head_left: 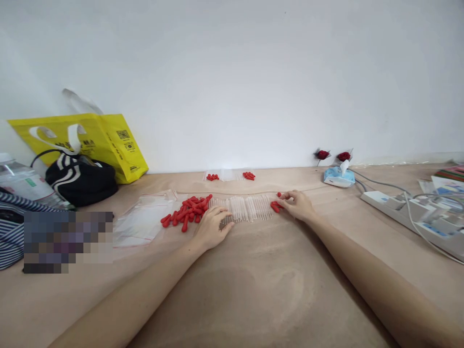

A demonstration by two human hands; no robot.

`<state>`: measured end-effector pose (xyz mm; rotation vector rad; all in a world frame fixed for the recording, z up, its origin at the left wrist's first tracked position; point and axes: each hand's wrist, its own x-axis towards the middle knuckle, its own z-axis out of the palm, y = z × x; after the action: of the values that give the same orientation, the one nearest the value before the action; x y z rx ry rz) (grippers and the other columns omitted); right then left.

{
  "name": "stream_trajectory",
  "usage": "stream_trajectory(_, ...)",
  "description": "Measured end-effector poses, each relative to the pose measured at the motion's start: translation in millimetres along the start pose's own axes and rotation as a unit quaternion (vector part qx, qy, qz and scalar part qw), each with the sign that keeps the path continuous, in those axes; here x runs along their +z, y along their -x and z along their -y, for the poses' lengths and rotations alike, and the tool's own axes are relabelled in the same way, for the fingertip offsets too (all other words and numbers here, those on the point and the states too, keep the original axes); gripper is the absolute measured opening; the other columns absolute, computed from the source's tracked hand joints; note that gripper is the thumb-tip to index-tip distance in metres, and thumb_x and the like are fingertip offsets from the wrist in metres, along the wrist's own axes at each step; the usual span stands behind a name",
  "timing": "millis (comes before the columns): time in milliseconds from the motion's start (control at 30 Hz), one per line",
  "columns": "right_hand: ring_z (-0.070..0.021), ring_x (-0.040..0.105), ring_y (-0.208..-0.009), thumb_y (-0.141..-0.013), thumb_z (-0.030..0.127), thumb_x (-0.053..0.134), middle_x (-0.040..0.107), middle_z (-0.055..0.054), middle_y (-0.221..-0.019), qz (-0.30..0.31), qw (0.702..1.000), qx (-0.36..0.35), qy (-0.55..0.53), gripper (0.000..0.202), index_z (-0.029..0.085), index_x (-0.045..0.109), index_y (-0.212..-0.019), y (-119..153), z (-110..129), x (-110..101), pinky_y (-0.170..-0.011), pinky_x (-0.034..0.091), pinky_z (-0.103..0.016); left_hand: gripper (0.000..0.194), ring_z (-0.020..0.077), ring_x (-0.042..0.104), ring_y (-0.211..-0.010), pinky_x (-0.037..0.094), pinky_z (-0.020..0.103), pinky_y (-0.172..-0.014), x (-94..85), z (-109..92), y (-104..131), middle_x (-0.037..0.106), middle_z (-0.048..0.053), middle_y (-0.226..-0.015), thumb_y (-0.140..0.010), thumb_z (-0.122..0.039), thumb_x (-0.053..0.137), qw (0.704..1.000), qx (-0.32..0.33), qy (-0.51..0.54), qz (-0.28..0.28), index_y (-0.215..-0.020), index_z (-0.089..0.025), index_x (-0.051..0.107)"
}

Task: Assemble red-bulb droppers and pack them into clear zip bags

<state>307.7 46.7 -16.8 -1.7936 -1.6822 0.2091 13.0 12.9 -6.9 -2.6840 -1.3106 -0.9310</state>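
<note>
Worktop point(253, 299) in pale brown runs back to a white wall point(232, 87). To my left, a yellow bag point(126, 145) stands behind a black pouch point(79, 181); to my right lie a blue tissue pack point(339, 178) and a white power strip point(442, 239) with cables.

Between my hands, slim clear tubes point(250, 209) lie side by side in a row. My left hand point(213, 227) curves over their left end, its thumb and forefinger apart, beside a pile of red bulbs point(188, 210). My right hand point(297, 205) is beyond the row's right end, its fingers narrowed at a few loose red bulbs point(274, 208); I cannot tell whether they pinch one.

Clear plastic bags point(139, 224) lie left of the pile. Small packets point(226, 175) with red bulbs inside sit at the far edge, against the wall. Plain worktop spreads between my forearms, and more lies between my right hand and the power strip.
</note>
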Motion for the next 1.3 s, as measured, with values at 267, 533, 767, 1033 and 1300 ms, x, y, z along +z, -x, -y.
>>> stream_trajectory(267,-0.0208,0.050,-0.085,-0.070,0.034,0.059,0.060,-0.004,-0.079,-0.017,0.994,-0.111,-0.010,0.013,0.023,0.066,-0.068,0.3,-6.7,8.8,-0.076,0.033,-0.033,0.018,0.0225,0.052,-0.096,0.040,0.039,-0.086,0.1,-1.3,0.4,0.061,0.007,-0.098,-0.076,-0.026,0.055,1.000,-0.017,0.000,-0.009,-0.091,-0.018,0.061)
stream_trajectory(533,-0.0158,0.050,-0.063,-0.075,0.049,0.046,0.060,-0.006,-0.074,-0.112,0.989,-0.030,-0.089,0.037,0.016,0.064,-0.073,-9.2,-17.6,16.2,-0.059,0.037,-0.027,0.022,0.0248,0.049,-0.094,0.038,0.037,-0.084,0.7,-8.1,-30.3,0.060,0.007,-0.092,-0.074,-0.037,0.054,0.973,-0.205,-0.107,0.019,-0.080,-0.018,0.061)
stream_trajectory(767,-0.0185,0.053,-0.061,-0.078,0.055,0.032,0.062,-0.010,-0.072,-0.220,0.965,0.066,-0.127,0.050,0.013,0.058,-0.078,-12.6,-27.7,19.0,-0.055,0.037,-0.029,0.032,0.0323,0.046,-0.101,0.033,0.045,-0.085,15.5,-10.1,-56.3,0.059,0.013,-0.098,-0.066,-0.047,0.053,0.950,-0.270,-0.145,0.057,-0.076,-0.019,0.067)
stream_trajectory(1033,-0.0198,0.051,-0.067,-0.079,0.049,0.038,0.062,-0.009,-0.075,-0.218,0.970,0.024,-0.110,0.038,0.016,0.057,-0.076,-7.2,-16.5,22.8,-0.061,0.036,-0.031,0.037,0.0353,0.049,-0.101,0.035,0.044,-0.083,16.0,-4.6,-72.8,0.061,0.019,-0.099,-0.064,-0.042,0.052,0.930,-0.310,-0.171,0.099,-0.079,-0.013,0.068)
stream_trajectory(1300,-0.0221,0.050,-0.079,-0.081,0.038,0.040,0.061,-0.010,-0.081,-0.190,0.975,-0.069,-0.092,0.031,0.015,0.058,-0.092,-1.3,-5.1,21.4,-0.074,0.037,-0.035,0.020,0.0358,0.056,-0.091,0.039,0.042,-0.073,10.9,-3.4,-81.9,0.066,0.017,-0.083,-0.061,-0.032,0.058,0.933,-0.304,-0.152,0.116,-0.068,-0.014,0.063)
